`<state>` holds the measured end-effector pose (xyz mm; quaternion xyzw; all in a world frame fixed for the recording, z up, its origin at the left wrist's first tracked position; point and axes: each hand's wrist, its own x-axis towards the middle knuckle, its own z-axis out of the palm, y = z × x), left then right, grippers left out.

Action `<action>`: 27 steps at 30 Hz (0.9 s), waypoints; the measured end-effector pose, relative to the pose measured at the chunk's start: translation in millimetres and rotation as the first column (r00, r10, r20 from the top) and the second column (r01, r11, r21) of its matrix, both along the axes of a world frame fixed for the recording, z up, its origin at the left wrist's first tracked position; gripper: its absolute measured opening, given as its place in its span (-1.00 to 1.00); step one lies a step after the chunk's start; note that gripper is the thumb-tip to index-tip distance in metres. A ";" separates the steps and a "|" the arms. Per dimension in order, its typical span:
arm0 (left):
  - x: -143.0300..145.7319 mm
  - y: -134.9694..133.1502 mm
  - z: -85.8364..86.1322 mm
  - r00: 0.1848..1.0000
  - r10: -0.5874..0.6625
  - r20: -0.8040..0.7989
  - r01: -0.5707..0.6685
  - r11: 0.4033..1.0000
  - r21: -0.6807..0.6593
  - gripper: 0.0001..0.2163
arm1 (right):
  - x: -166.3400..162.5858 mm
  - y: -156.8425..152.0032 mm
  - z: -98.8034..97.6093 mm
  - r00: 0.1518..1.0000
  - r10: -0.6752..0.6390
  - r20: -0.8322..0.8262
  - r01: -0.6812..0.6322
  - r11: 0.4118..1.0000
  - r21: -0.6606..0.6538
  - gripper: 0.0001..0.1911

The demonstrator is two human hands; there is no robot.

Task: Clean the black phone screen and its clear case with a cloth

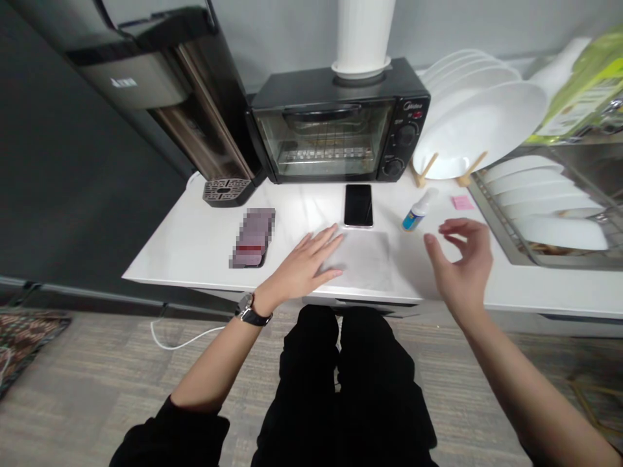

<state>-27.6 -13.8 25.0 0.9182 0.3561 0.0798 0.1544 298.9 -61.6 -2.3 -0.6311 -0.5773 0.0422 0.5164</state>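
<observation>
**A:** From the head camera, what can't we make out?

**B:** The object lying left of our left hand (304,266) is blurred into blocks (252,238); we cannot tell what it is. The tall machine (160,84) at the upper left is cut off by the frame edge, and so is the white cylinder (363,32) standing on the toaster oven (335,126). The green thing (584,91) at the far right is smeared and cropped. The cloth (370,259) is pale on the white counter (195,240), so its edges are hard to trace.

**A:** And our hands?

**B:** Our left hand lies flat and open, fingers spread, palm down on the left part of the cloth, gripping nothing. Our right hand (460,259) hovers above the counter just right of the cloth, fingers loosely curled and half open, with nothing in it.

**A:** Where are the things around them?

**B:** The cloth lies on the counter's near edge, between our hands. The phone (359,205) lies face up just beyond the cloth, close to our left fingertips, in front of the oven. The small bottle (417,211) lies tilted on its side between the phone and our right hand, near the raised fingers. A pink note (462,202) sits just beyond that hand, beside the rack of plates (535,194).
</observation>
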 end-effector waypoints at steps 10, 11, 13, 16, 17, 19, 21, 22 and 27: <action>116.1 104.5 24.4 0.885 -0.138 0.444 -0.028 0.938 0.346 -0.45 | 2.8 126.7 17.2 0.972 0.185 0.144 -0.176 0.982 -0.073 -0.47; 123.0 114.1 22.1 0.896 -0.136 0.423 -0.041 0.922 0.384 -0.49 | 0.8 131.0 18.1 0.969 0.167 0.181 -0.159 0.986 -0.058 -0.48; 128.2 125.6 14.7 0.925 -0.148 0.350 -0.009 0.913 0.409 -0.51 | -0.5 134.0 16.4 0.957 0.143 0.251 -0.134 0.990 -0.054 -0.51; 122.9 127.2 4.2 0.935 -0.175 0.309 0.040 0.917 0.397 -0.58 | -0.5 131.1 9.4 0.926 0.156 0.343 -0.133 0.987 -0.090 -0.57; 120.6 125.5 2.7 0.933 -0.171 0.316 0.035 0.919 0.392 -0.59 | -1.4 129.8 7.1 0.913 0.171 0.370 -0.141 0.984 -0.105 -0.58; 118.8 121.6 3.1 0.931 -0.148 0.335 0.006 0.922 0.388 -0.61 | -4.9 128.3 4.0 0.885 0.205 0.419 -0.161 0.977 -0.137 -0.58; 121.1 118.4 6.1 0.936 -0.127 0.327 -0.015 0.917 0.399 -0.65 | -9.1 128.4 3.2 0.861 0.226 0.456 -0.168 0.972 -0.165 -0.58; 123.2 117.4 7.9 0.942 -0.120 0.314 -0.020 0.912 0.409 -0.66 | -10.7 128.8 3.5 0.853 0.224 0.471 -0.159 0.972 -0.174 -0.58; 128.9 118.1 13.2 0.972 -0.061 0.227 -0.039 0.912 0.408 -0.61 | -11.2 130.8 6.5 0.843 0.141 0.519 -0.048 0.981 -0.190 -0.61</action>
